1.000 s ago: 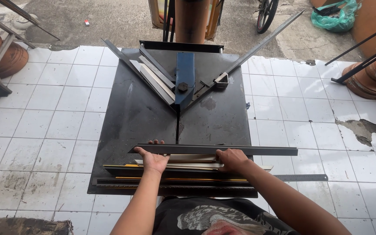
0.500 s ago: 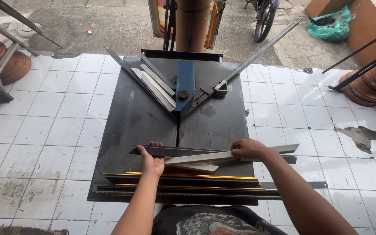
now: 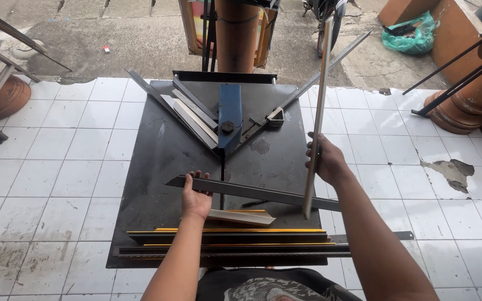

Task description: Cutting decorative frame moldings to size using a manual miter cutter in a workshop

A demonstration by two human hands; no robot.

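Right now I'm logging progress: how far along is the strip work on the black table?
Done: one short mitred piece lies cut on the black table. In hand: the right hand holds a pale strip upright, while the left hand touches a dark strip. Left: stacked lengths lie uncut.

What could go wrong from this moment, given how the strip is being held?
The right hand holds a long metal strip upright by its lower part, so its top may swing or strike something. The left hand touches a grey bar lying loose across the black table, which might slide.
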